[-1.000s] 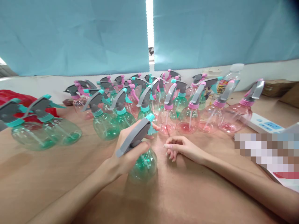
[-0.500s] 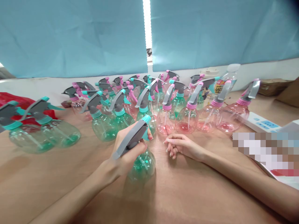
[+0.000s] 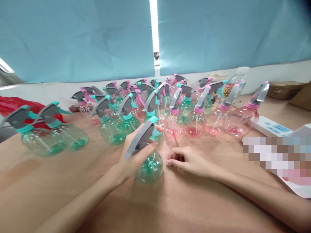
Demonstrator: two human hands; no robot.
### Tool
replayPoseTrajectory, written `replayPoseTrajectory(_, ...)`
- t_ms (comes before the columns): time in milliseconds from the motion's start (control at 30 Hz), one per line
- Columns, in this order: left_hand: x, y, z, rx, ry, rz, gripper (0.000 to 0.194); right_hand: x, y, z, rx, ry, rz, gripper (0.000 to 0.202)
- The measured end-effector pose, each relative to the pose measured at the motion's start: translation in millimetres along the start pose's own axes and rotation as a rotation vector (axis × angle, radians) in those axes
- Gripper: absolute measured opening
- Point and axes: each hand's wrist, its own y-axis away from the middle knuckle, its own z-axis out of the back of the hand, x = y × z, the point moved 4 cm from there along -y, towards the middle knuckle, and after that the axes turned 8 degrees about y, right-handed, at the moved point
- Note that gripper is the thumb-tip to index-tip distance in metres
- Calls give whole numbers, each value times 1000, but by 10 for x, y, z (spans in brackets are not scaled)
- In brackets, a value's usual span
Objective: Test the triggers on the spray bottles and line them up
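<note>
My left hand (image 3: 133, 158) is wrapped round the neck of a green spray bottle (image 3: 150, 168) with a grey and turquoise trigger head. The bottle stands upright on the table in front of me, its nozzle pointing away to the right. My fingers hide most of the neck and part of the trigger. Just right of the bottle, my right hand (image 3: 188, 158) rests on the table with fingers curled in and the thumb tip close to the index finger. I see nothing between them. Beyond both hands stand green spray bottles (image 3: 111, 131) and pink spray bottles (image 3: 195, 126).
Several more spray bottles crowd toward the wall. On the left, two green bottles (image 3: 69, 137) stand before red plastic (image 3: 23, 103). A clear labelled bottle (image 3: 239, 77) is at the back right. On the right lie a white panel with blue buttons (image 3: 272, 126) and brown packages (image 3: 284, 90).
My right hand has turned and curled its fingers in more, with the thumb drawn toward the index finger. My left hand still grips the green spray bottle. The view has shifted slightly.
</note>
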Motion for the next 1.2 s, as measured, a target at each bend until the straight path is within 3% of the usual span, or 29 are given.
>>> replayPoseTrajectory(100,2,0,-7,-4,15,12,40,77,20,-4,-18,112,79,10)
replayPoseTrajectory(767,35,-4,-10,-10,68,1,37,98,14,-11,-30,149,146,6)
replayPoseTrajectory(1000,59,-11,-14,3,74,-27,36,130,62,-51,-55,378,277,4)
replayPoseTrajectory(1200,86,3,-1,1,53,-20,38,163,92,-91,-183,519,400,12)
